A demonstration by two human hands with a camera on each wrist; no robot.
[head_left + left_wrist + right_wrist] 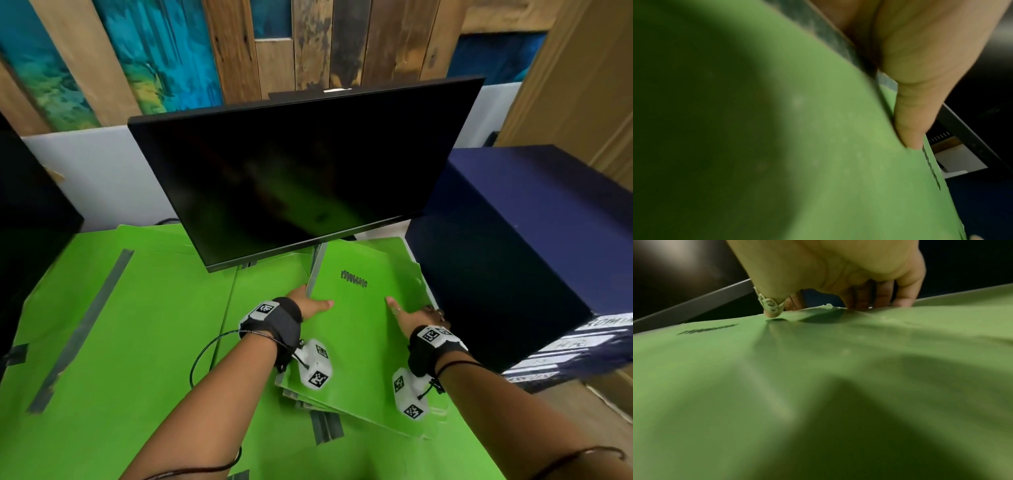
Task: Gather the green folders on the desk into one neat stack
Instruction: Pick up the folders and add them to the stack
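I have a stack of green folders [356,342] between my two hands, lying on the green-covered desk [130,342] just in front of the monitor [301,171]. The top folder bears a dark scribbled word near its far end, and the lower folders peek out unevenly at the near corner, so the edges are not flush.

My left hand [308,305] grips the stack's left long edge: the thumb [908,126] lies flat on the top cover, and my fingers go down over the edge out of sight. From the left wrist view the thumb tip presses just beside the written word, with a grey strip running along the folder's edge next to my palm.

My right hand [414,315] takes the stack's right edge. The thumb [772,311], which wears a pale ring, presses on top of the cover, and my fingers [881,293] curl under the edge, so I am pinching the folders between thumb and fingers. The cover buckles a little where the thumb pushes down, and the edge there looks slightly torn.

The far end of the stack reaches under the monitor's lower edge. A large dark blue box [513,257] stands just to the right of the stack, close to my right hand. Strips of grey tape [82,325] run across the green cover on the left.
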